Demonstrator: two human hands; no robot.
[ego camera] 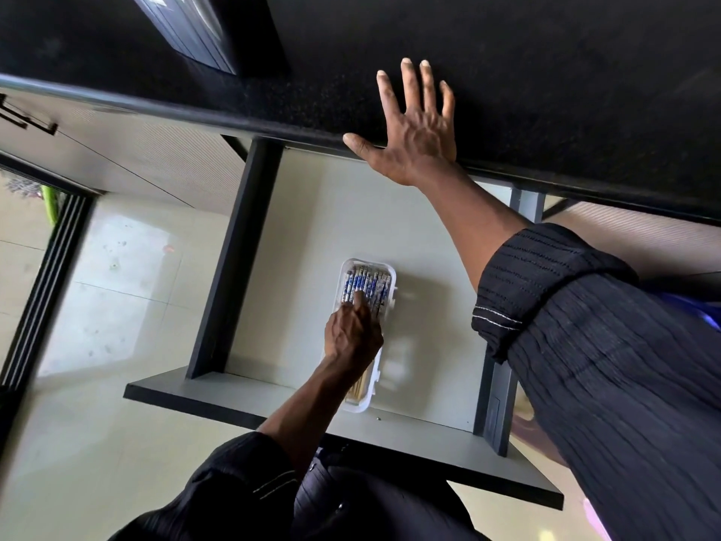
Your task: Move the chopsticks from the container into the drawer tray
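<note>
A bundle of chopsticks [366,285] with blue-and-white patterned ends lies side by side in a long white tray [392,276], which sits on the floor of an open drawer [331,212]. My left hand [353,333] reaches down into the tray, its curled fingers on the chopsticks' middle and hiding that part. Their plain wooden ends show below my wrist. My right hand [417,134] lies flat with spread fingers on the black countertop [546,72], just past its front edge, holding nothing. No separate container is in view.
The drawer has dark side walls and a grey front panel [273,400] close to my body. Pale floor tiles [117,287] lie to the left. A dark sliding-door frame [43,267] stands at the far left.
</note>
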